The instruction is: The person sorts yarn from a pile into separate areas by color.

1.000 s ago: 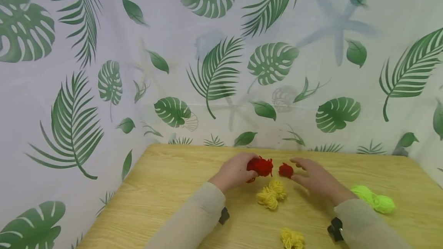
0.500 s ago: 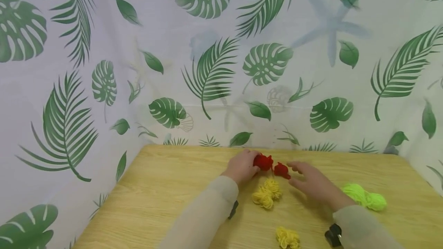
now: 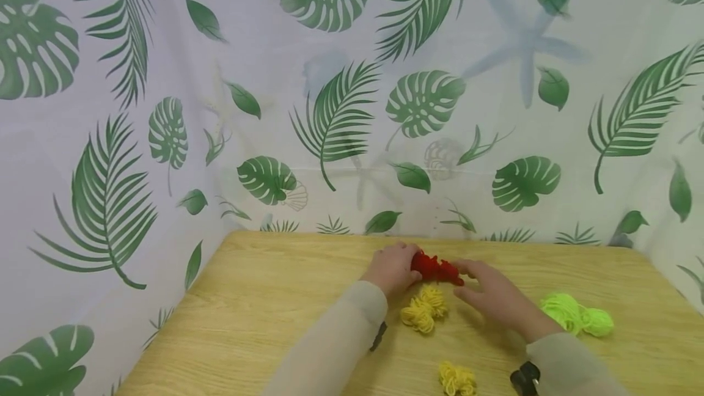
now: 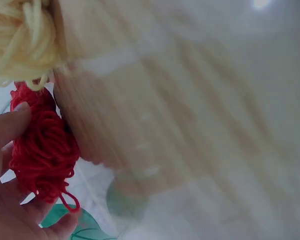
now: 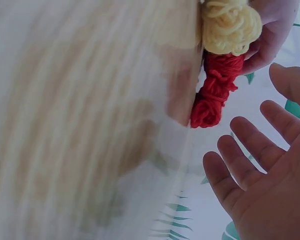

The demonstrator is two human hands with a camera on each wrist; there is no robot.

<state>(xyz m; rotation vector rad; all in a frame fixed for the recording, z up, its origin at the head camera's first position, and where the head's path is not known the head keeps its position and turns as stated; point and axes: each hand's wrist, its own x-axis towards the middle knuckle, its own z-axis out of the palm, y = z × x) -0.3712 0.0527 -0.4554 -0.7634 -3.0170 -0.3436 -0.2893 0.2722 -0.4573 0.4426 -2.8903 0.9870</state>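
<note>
In the head view, bunched red yarn point(image 3: 434, 268) lies on the table between the two hands. Whether it is one skein or two touching, I cannot tell. My left hand point(image 3: 390, 269) holds its left end; the left wrist view shows the thumb pressed on the red yarn point(image 4: 44, 145), other fingers behind. My right hand point(image 3: 492, 295) is at the yarn's right end. In the right wrist view its fingers are spread and nearly straight, apart from the red yarn point(image 5: 209, 112). A yellow skein point(image 3: 423, 309) lies just in front of the red yarn.
A second, smaller yellow skein point(image 3: 458, 379) lies near the front of the wooden table point(image 3: 275, 304). Bright green yarn point(image 3: 574, 315) sits beyond the right forearm. A leaf-patterned curtain point(image 3: 352, 109) stands behind and left of the table.
My left hand has shifted right with the red yarn. The gap between the larger and smaller red bunches has closed. My right hand stays beside the smaller bunch.
</note>
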